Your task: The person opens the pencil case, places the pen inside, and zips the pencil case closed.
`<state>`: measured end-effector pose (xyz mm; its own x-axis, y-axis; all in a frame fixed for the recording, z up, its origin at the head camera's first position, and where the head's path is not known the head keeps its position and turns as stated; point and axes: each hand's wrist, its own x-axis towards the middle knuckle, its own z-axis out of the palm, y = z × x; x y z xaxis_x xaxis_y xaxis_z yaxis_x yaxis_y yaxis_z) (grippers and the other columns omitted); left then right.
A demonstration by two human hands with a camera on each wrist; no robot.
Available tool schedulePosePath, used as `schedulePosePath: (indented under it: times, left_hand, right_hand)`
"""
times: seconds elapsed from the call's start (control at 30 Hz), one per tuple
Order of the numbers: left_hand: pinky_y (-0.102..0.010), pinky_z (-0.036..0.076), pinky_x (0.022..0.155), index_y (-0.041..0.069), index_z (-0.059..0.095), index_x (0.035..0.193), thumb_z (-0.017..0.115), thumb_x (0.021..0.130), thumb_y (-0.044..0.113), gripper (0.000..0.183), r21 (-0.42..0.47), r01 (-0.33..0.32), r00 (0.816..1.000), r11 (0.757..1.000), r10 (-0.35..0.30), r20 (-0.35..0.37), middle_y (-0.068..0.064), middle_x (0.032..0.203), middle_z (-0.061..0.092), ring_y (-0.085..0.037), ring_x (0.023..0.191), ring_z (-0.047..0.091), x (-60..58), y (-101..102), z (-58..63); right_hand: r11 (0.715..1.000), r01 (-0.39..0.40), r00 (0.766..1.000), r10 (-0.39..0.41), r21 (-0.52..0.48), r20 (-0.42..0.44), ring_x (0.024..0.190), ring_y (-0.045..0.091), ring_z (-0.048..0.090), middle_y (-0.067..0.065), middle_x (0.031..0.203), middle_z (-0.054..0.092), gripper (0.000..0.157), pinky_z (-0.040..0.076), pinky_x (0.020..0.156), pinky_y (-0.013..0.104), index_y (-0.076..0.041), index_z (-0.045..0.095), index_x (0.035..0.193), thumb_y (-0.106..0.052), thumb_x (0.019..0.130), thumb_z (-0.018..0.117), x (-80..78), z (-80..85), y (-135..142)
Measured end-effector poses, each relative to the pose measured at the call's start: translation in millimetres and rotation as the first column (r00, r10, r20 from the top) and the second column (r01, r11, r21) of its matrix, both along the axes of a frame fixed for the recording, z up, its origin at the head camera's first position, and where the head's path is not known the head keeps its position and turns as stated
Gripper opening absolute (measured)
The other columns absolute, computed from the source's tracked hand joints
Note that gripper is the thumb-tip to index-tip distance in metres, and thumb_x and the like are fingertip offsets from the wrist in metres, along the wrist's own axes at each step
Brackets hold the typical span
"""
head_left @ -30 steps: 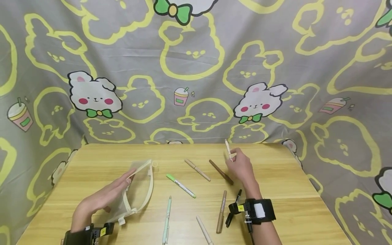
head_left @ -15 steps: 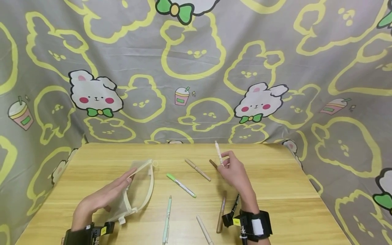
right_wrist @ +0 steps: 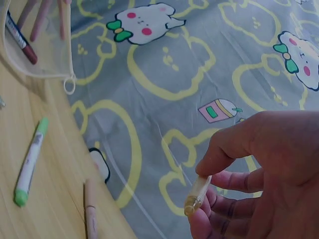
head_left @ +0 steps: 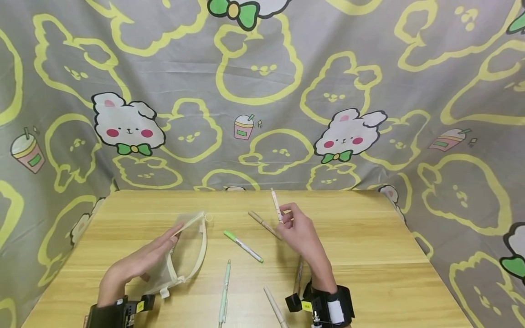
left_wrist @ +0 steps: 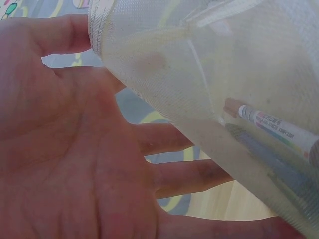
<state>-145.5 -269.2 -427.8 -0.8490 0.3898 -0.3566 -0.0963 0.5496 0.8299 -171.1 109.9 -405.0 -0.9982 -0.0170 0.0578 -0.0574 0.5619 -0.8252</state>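
My left hand (head_left: 149, 255) holds the rim of a cream mesh pencil pouch (head_left: 157, 279), its other fingers spread behind the mesh in the left wrist view. The pouch gapes toward the right. Through the mesh show a white marker (left_wrist: 279, 130) with a brown end and a dark grey pen (left_wrist: 271, 162). My right hand (head_left: 299, 230) pinches a slim white patterned pen (head_left: 276, 205) between thumb and fingers, raised above the table with its far end pointing up. In the right wrist view the pen's clear end (right_wrist: 193, 201) sticks out from the fingertips.
Between the hands lie a green-capped marker (head_left: 243, 246), a mint pen (head_left: 224, 291) and a beige pen (head_left: 262, 222). Nearer the front are another beige pen (head_left: 274, 304) and a brown pen (head_left: 298, 278), partly covered by the right wrist. A patterned grey curtain (head_left: 197, 77) encloses the table.
My right hand has moved left with the white pen, passing over the dark brown pen, which the hand and forearm now hide. The left hand and pouch have stayed in place.
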Motion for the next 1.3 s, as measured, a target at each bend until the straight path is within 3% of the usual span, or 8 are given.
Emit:
schedulePosePath:
  times: [0.1, 0.17, 0.27, 0.7, 0.83, 0.93, 1.07, 1.3]
  left_hand:
    - [-0.082, 0.044, 0.063, 0.018, 0.002, 0.16, 0.022, 0.109, 0.042, 0.06, -0.015, 0.038, 0.997, 0.999, -0.038, -0.068, -0.024, 0.162, -0.007, -0.063, 0.135, 0.002, 0.0, -0.1, -1.5]
    - [-0.088, 0.034, 0.076, 0.014, 0.003, 0.16, 0.021, 0.11, 0.039, 0.059, -0.024, 0.064, 0.99, 0.998, -0.066, -0.121, -0.026, 0.161, -0.004, -0.059, 0.137, 0.004, -0.3, -0.3, -2.9]
    - [-0.088, 0.02, 0.091, 0.008, 0.004, 0.159, 0.02, 0.111, 0.035, 0.058, -0.026, 0.089, 0.979, 0.996, -0.092, -0.181, -0.028, 0.16, -0.002, -0.056, 0.139, 0.005, -0.7, -0.7, -3.9]
    - [-0.089, 0.023, 0.087, 0.008, 0.004, 0.16, 0.021, 0.11, 0.035, 0.059, -0.036, 0.086, 0.979, 0.996, -0.092, -0.181, -0.029, 0.16, -0.001, -0.057, 0.138, 0.005, -0.7, -0.4, -3.8]
    - [-0.089, 0.032, 0.075, 0.012, 0.003, 0.16, 0.021, 0.11, 0.039, 0.06, -0.042, 0.07, 0.986, 0.997, -0.076, -0.148, -0.027, 0.161, -0.003, -0.059, 0.138, 0.004, -0.2, -0.2, -4.5]
    - [-0.089, 0.032, 0.075, 0.014, 0.003, 0.16, 0.021, 0.11, 0.04, 0.06, -0.047, 0.062, 0.989, 0.997, -0.068, -0.134, -0.026, 0.161, -0.003, -0.058, 0.138, 0.005, 0.0, 0.5, -5.2]
    - [-0.089, 0.024, 0.085, 0.013, 0.002, 0.16, 0.02, 0.11, 0.04, 0.06, -0.045, 0.071, 0.986, 0.996, -0.077, -0.146, -0.027, 0.161, -0.003, -0.056, 0.139, 0.006, 0.1, 0.2, -5.6]
    - [-0.089, 0.023, 0.086, 0.009, 0.003, 0.16, 0.022, 0.11, 0.034, 0.058, -0.034, 0.095, 0.979, 0.995, -0.099, -0.178, -0.029, 0.16, -0.003, -0.058, 0.138, 0.004, -0.3, -1.9, -2.7]
  right_hand:
    - [1.0, -0.017, 1.0, 0.017, -0.015, -0.009, 0.073, 0.018, 0.053, 0.007, 0.09, 0.057, 0.039, 0.045, 0.057, 0.025, -0.007, 0.058, 0.121, 0.0, 0.083, 0.063, 2.0, 2.2, -6.6]
    - [0.999, -0.028, 1.0, 0.028, -0.02, -0.006, 0.074, 0.018, 0.054, 0.007, 0.09, 0.057, 0.039, 0.047, 0.057, 0.026, -0.007, 0.058, 0.121, -0.001, 0.084, 0.064, 3.4, 3.0, -11.5]
    - [0.999, -0.049, 0.999, 0.048, -0.021, -0.005, 0.076, 0.017, 0.057, 0.006, 0.09, 0.058, 0.039, 0.05, 0.058, 0.027, -0.008, 0.059, 0.122, -0.003, 0.083, 0.065, 5.4, 2.7, -19.0]
    - [0.99, -0.134, 0.991, 0.133, -0.036, -0.019, 0.079, 0.018, 0.06, 0.006, 0.091, 0.061, 0.041, 0.053, 0.063, 0.027, -0.005, 0.062, 0.124, -0.001, 0.083, 0.062, 13.0, -1.8, -49.5]
    - [0.985, -0.167, 0.986, 0.166, -0.036, -0.032, 0.082, 0.019, 0.062, 0.006, 0.093, 0.063, 0.04, 0.055, 0.065, 0.029, -0.005, 0.063, 0.125, -0.002, 0.086, 0.062, 14.9, -4.0, -58.8]
    - [0.981, -0.191, 0.981, 0.19, -0.042, -0.03, 0.083, 0.019, 0.063, 0.005, 0.093, 0.064, 0.038, 0.056, 0.064, 0.03, -0.005, 0.064, 0.125, -0.003, 0.087, 0.063, 15.0, -9.1, -65.2]
    - [0.976, -0.211, 0.977, 0.21, -0.056, -0.024, 0.082, 0.018, 0.064, 0.005, 0.092, 0.065, 0.034, 0.058, 0.065, 0.03, -0.004, 0.066, 0.122, -0.003, 0.088, 0.065, 15.2, -16.6, -74.6]
    - [0.968, -0.248, 0.969, 0.248, -0.049, -0.009, 0.082, 0.017, 0.065, 0.004, 0.091, 0.067, 0.031, 0.059, 0.068, 0.029, -0.004, 0.069, 0.119, -0.003, 0.089, 0.064, 16.4, -30.1, -90.0]
